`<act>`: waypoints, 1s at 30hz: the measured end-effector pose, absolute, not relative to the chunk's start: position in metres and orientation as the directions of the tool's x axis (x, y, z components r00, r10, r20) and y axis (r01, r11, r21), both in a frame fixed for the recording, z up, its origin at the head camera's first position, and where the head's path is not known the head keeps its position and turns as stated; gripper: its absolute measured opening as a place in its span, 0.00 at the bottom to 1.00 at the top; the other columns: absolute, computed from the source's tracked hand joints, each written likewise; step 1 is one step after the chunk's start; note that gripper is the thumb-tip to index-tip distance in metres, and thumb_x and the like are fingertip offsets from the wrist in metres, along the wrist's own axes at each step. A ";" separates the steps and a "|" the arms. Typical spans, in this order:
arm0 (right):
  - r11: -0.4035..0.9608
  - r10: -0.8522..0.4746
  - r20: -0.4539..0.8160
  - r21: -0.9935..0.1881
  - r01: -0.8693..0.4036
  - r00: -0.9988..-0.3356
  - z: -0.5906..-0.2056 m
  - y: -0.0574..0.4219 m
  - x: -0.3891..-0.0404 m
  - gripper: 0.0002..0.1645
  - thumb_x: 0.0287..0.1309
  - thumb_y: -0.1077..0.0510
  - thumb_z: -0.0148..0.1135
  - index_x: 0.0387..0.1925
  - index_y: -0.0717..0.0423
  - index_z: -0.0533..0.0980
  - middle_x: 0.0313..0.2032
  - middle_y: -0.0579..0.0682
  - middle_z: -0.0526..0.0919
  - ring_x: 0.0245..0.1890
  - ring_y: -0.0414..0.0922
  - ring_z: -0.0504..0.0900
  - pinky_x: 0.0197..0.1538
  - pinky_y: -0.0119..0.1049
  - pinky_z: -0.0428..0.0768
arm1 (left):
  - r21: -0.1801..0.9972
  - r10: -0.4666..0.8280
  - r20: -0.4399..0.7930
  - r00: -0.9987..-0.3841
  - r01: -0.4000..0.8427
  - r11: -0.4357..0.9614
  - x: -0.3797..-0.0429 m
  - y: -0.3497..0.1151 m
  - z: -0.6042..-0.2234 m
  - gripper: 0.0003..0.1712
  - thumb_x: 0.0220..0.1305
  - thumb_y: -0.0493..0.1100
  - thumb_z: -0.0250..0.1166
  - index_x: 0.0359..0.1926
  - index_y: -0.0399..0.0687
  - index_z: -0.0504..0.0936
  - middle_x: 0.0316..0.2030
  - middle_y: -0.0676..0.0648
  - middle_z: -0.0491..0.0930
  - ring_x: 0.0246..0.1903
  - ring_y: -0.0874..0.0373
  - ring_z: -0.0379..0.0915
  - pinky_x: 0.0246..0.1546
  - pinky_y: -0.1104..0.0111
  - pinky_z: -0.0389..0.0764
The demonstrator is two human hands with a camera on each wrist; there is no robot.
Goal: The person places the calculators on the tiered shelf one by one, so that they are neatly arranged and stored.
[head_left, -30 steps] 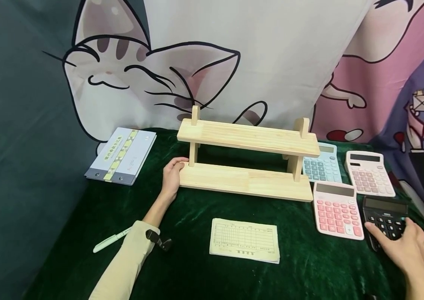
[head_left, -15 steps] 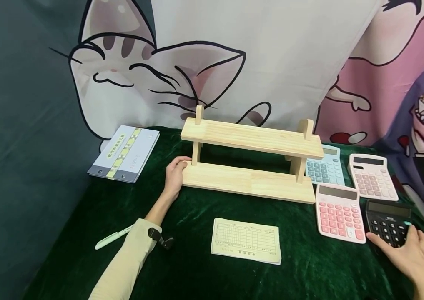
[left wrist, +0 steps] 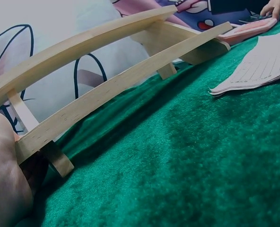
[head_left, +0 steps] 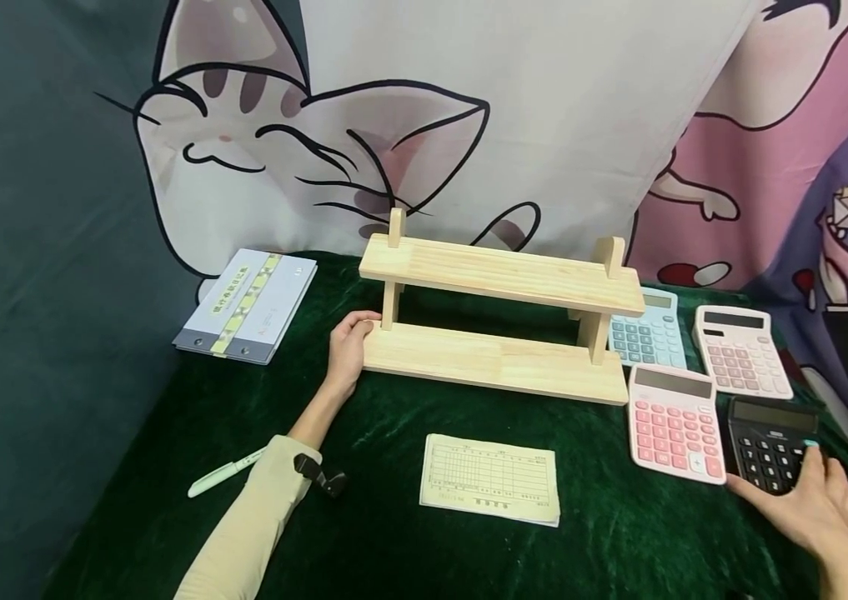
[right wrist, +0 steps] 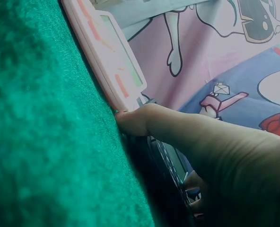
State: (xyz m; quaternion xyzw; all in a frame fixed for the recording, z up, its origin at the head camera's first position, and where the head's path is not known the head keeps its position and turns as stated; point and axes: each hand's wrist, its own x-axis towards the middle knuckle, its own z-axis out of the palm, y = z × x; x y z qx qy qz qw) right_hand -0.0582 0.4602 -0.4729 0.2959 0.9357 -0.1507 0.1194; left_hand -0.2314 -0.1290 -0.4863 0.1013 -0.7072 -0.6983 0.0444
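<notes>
A two-tier wooden shelf [head_left: 499, 354] stands on the green cloth. My left hand [head_left: 348, 354] grips the left end of its lower board, thumb on top; the left wrist view shows this hand [left wrist: 5, 175] at the board's end. At far right, a black calculator [head_left: 772, 429] lies flat. My right hand [head_left: 817, 504] holds its lower part, thumb at the left side and fingers at the right, covering the bottom keys. In the right wrist view, the thumb of this hand [right wrist: 211, 142] lies close to the pink calculator's corner. That pink calculator [head_left: 674, 425] lies left of the black one.
A blue calculator [head_left: 649, 329] lies partly behind the shelf's right end, beside a pale pink calculator [head_left: 742, 350]. In front of the shelf lies a pad of printed forms [head_left: 489, 479]. A notebook [head_left: 247, 306] and a pale green pen [head_left: 224, 472] are at left. A cartoon curtain [head_left: 544, 108] hangs behind.
My right hand has slid slightly toward me along the black calculator, uncovering more keys. The left hand keeps its grip on the shelf. The head view has shifted a little.
</notes>
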 end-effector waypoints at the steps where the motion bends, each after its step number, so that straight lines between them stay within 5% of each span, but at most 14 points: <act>1: 0.781 0.520 -0.306 -0.207 0.589 -0.797 -0.473 0.459 -0.059 0.81 0.48 0.27 0.65 0.74 0.68 0.24 0.70 0.80 0.31 0.66 0.80 0.42 0.62 0.72 0.53 | 0.997 -0.206 -0.079 -0.975 -0.082 0.005 -0.231 -0.129 -0.486 0.16 0.69 0.43 0.51 0.49 0.41 0.82 0.54 0.42 0.78 0.46 0.53 0.72 0.48 0.63 0.70; 16: 0.696 0.614 -0.219 -0.302 0.651 -0.758 -0.468 0.452 -0.062 0.68 0.55 0.32 0.60 0.76 0.67 0.35 0.73 0.76 0.38 0.68 0.77 0.47 0.64 0.69 0.52 | 0.998 -0.207 -0.057 -0.977 -0.061 0.014 -0.231 -0.129 -0.485 0.16 0.70 0.42 0.53 0.49 0.39 0.83 0.53 0.40 0.79 0.46 0.53 0.71 0.50 0.64 0.68; 30: 0.703 0.613 -0.054 -0.416 0.576 -0.788 -0.439 0.439 -0.065 0.64 0.55 0.37 0.62 0.77 0.63 0.39 0.76 0.70 0.38 0.73 0.73 0.45 0.66 0.68 0.49 | 0.999 -0.220 -0.040 -0.975 -0.040 -0.005 -0.229 -0.128 -0.485 0.15 0.68 0.41 0.54 0.46 0.39 0.83 0.50 0.41 0.80 0.44 0.54 0.73 0.47 0.65 0.70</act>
